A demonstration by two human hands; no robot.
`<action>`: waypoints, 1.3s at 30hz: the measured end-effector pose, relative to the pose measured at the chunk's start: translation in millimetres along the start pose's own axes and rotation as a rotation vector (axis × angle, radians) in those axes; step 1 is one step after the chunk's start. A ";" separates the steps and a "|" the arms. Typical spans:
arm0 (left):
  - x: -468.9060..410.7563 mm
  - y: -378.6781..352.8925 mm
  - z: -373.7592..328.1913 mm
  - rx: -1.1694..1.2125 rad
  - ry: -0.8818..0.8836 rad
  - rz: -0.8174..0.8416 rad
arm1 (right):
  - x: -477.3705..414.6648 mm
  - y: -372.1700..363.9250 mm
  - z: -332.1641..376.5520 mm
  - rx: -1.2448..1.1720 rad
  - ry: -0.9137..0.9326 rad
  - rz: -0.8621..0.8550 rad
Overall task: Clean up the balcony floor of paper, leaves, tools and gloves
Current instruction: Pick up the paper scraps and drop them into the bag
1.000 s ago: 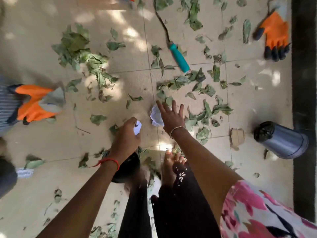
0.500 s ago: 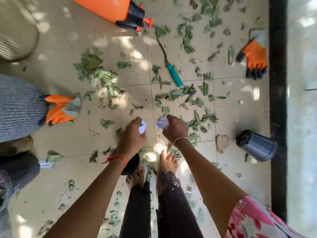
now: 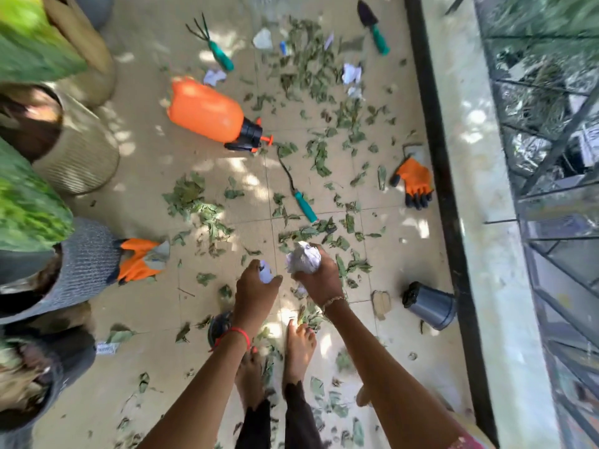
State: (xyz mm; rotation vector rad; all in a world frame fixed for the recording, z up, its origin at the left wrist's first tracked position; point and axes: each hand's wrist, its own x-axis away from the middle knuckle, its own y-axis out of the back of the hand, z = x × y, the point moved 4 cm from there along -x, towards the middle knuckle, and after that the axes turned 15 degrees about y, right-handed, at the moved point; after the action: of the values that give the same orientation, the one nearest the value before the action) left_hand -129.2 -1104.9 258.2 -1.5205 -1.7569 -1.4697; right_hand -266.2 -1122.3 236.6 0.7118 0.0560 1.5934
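Gripping crumpled paper (image 3: 303, 258), right hand (image 3: 319, 281) raised, left hand (image 3: 254, 288) still holding scrap (image 3: 265, 274)

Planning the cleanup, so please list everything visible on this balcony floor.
Leaves: many, green, scattered everywhere.
Paper scraps: several, white, far floor.
Tools: three, teal handles, middle and far floor.
Gloves: two, orange, one left, one right.
Sprayer: one, orange, lying centre-left.
Small pot: one, grey, tipped over, right.
Planters: several, beige and grey, left edge.
Feet: two, bare, bottom centre.
Left hand: one, grips white scrap.
Right hand: one, grips white ball.
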 end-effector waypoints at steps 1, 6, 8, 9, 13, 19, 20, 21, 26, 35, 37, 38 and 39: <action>5.1 2.5 -6.0 0.042 0.023 0.004 | 2.8 5.6 3.4 -0.040 -0.010 -0.002; 25.3 2.2 -34.1 0.129 0.065 0.083 | 17.3 23.6 16.1 -0.145 -0.023 -0.022; 37.4 1.9 -45.8 0.126 0.080 0.123 | 23.5 31.1 25.2 -0.184 -0.031 -0.023; 42.6 2.4 -51.0 0.127 0.077 0.133 | 26.0 35.9 30.9 -0.193 -0.043 -0.029; 64.4 15.1 -62.4 0.120 0.067 0.139 | 39.0 56.0 55.1 -0.200 -0.130 -0.044; 92.9 57.3 -38.6 0.031 0.128 0.196 | 61.3 68.2 94.7 -0.080 -0.096 0.054; 101.9 70.2 -31.3 0.039 0.134 0.189 | 69.2 68.2 107.1 -0.065 -0.068 0.090; 112.0 83.9 -22.9 0.066 0.140 0.175 | 78.1 66.8 120.0 -0.052 -0.042 0.132; 184.7 151.0 18.9 0.216 0.176 0.108 | 132.8 43.3 182.7 -0.050 0.061 0.355; 349.4 259.0 140.8 1.055 0.178 0.139 | 285.2 -29.4 302.2 0.047 0.344 0.762; 388.2 273.2 185.2 1.269 0.106 0.137 | 338.0 -41.8 323.0 0.059 0.424 0.845; 409.7 278.5 210.5 1.353 0.081 0.097 | 364.4 -50.5 327.1 0.063 0.449 0.890; 428.2 280.0 233.2 1.410 0.063 0.080 | 387.9 -54.6 329.7 0.042 0.468 0.921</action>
State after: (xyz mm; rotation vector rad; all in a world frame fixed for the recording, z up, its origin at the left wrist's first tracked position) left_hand 50.4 -737.5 644.0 -0.6997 -1.8822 -0.0028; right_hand -55.4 -879.3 635.0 0.3802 0.1147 2.6296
